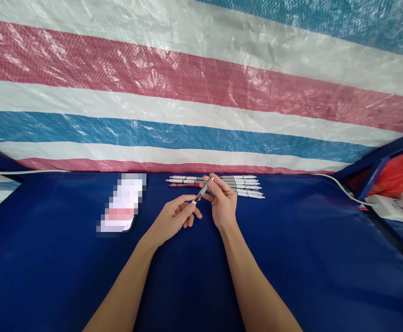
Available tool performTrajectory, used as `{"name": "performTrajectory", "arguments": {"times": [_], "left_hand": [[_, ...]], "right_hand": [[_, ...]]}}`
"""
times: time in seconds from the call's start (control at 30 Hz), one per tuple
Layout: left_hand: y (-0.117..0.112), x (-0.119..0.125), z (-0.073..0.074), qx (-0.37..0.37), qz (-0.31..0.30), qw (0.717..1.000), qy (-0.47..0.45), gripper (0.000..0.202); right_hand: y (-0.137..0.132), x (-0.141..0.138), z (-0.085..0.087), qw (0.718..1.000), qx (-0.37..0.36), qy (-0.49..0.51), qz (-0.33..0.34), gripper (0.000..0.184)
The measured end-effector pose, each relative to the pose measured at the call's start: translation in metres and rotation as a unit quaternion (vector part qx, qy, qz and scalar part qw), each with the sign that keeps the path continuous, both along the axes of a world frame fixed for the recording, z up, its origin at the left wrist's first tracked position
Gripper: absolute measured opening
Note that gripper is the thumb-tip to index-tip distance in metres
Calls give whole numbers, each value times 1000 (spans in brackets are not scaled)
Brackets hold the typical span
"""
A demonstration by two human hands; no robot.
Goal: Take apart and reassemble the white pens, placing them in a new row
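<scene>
Both my hands hold one white and grey pen [203, 189] above a dark blue table cover [291, 249]. My left hand [173, 220] pinches its lower end between thumb and fingers. My right hand [223, 199] grips the upper end with curled fingers. The pen tilts up to the right. Just behind my hands lies a row of several similar pens [244, 185], side by side, one with a red barrel [180, 185].
A blurred white and pink flat object [122, 203] lies left of my hands. A striped red, white and blue tarp [194, 92] hangs behind the table. A white cable [346, 191] and a red bag [400, 173] are at the right edge.
</scene>
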State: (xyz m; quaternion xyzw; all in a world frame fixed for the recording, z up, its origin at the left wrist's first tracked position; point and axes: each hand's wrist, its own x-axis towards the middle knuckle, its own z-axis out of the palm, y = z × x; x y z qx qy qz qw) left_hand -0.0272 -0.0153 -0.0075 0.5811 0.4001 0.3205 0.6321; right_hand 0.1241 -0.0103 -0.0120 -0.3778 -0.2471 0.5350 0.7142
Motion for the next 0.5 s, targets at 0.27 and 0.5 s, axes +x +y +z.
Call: {"name": "performTrajectory", "arguments": {"times": [0.27,0.5], "left_hand": [[0,-3,3,9,-21,1000,-17,36],[4,-8,-5,-59,22,996,-67,37]], "right_hand": [[-3,1,14,998,30,0,-62,27],[1,14,27,989,8,-53,-140,37]]}}
